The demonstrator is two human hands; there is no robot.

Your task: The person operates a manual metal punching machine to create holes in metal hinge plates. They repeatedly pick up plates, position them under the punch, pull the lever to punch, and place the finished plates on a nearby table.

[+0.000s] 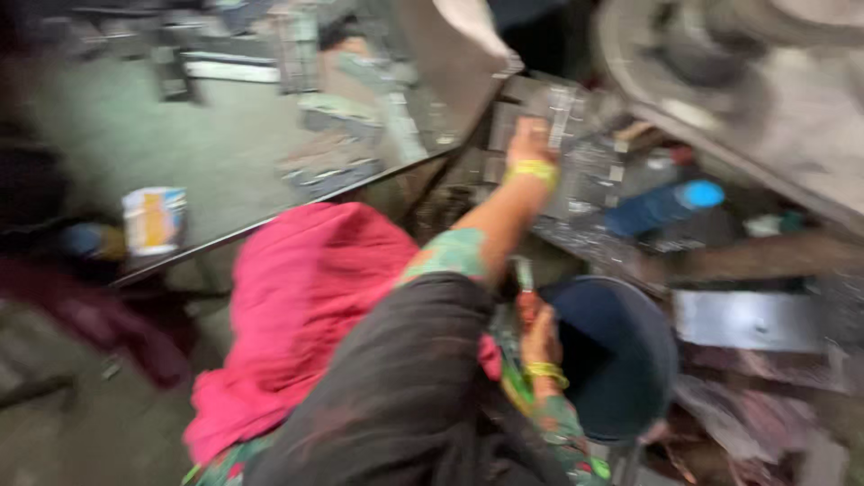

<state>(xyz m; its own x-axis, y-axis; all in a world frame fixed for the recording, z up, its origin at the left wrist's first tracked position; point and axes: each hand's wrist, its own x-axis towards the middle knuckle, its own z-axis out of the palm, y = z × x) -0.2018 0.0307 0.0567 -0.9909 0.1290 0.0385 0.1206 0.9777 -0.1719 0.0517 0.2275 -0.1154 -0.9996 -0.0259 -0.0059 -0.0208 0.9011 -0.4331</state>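
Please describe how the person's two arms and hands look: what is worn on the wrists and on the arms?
Both hands are bare, without gloves. The left hand has a yellow bangle at the wrist, and a short sleeve with a green and red pattern ends near the elbow. The right hand also has yellow bangles, above a sleeve of the same pattern. The picture is blurred, so finer details cannot be told.

Head view dim and heavily motion-blurred throughout, edges smeared most at top and right; soft diffuse light falls on the pale floor point(180, 135) upper left and the pink cloth point(297, 297), while the dark bucket point(621, 360) interior and lower-left corner sit in deep shadow; no glare.
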